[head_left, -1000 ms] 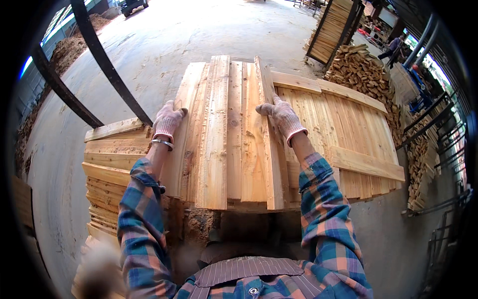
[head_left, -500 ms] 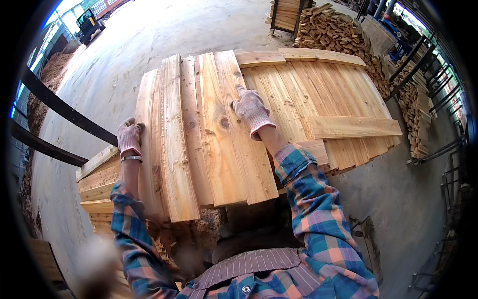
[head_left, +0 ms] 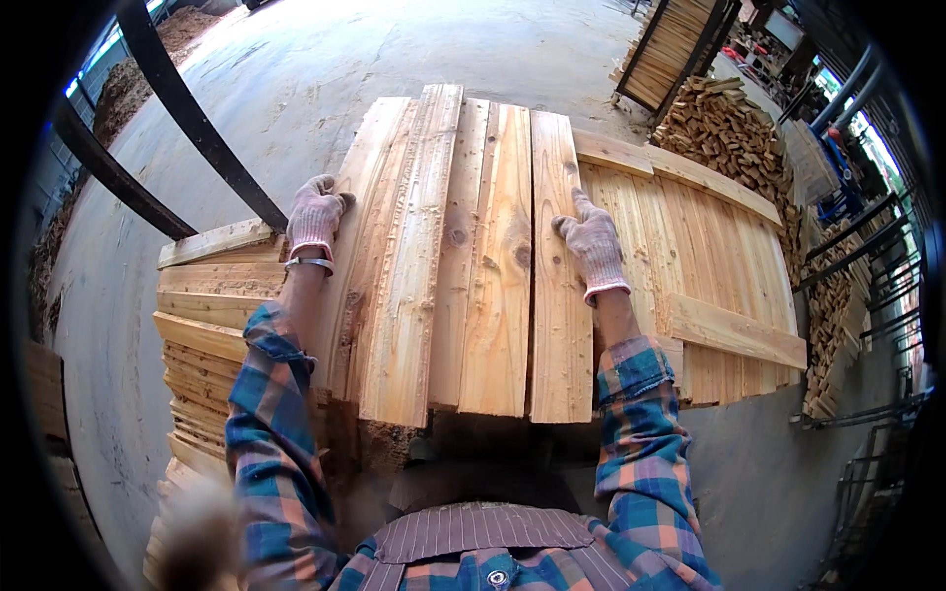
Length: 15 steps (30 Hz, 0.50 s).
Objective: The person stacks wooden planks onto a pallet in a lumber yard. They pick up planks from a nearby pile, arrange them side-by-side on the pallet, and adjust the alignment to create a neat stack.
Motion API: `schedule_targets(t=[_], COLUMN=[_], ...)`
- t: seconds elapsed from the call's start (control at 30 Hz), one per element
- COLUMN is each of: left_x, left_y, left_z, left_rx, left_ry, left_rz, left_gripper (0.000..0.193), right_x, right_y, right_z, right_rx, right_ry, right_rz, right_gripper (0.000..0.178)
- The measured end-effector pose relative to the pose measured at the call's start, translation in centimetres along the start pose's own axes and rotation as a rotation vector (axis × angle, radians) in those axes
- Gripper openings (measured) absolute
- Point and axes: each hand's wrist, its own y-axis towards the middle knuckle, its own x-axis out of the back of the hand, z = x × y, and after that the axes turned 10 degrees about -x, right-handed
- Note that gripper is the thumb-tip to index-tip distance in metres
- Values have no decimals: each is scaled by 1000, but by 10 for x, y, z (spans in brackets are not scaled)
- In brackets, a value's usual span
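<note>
Several planks (head_left: pixel 502 256) point lengthwise straight ahead, apparently near-parallel.

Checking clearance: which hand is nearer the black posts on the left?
Left. The left hand is at the left edge of the planks, just right of the posts; the right hand is across the planks, farther away.

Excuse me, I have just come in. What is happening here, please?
Someone in a plaid shirt is handling a row of rough wooden boards. The gloved left hand is at the row's left edge; the gloved right hand is on the right-end board, which lies slightly apart from its neighbour. Another board stack is on the left; crosswise pieces lie over boards on the right.
</note>
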Motion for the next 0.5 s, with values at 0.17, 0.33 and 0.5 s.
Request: schedule_targets(t=[0.17, 0.33, 0.5], left_x=[-3, 35, 95], left_y=[-2, -46, -186], left_z=[-9, -41, -3], left_rx=[28, -95, -336], left_ry=[50, 205, -548], left_rz=[13, -146, -307], left_gripper=[49, 81, 74], right_x=[-4, -9, -2], right_y=[7, 33, 50], right_z=[-9, -41, -34], right_rx=[185, 252, 409], right_ry=[-110, 313, 11], right_rz=[-92, 109, 217], right_gripper=[57, 52, 49])
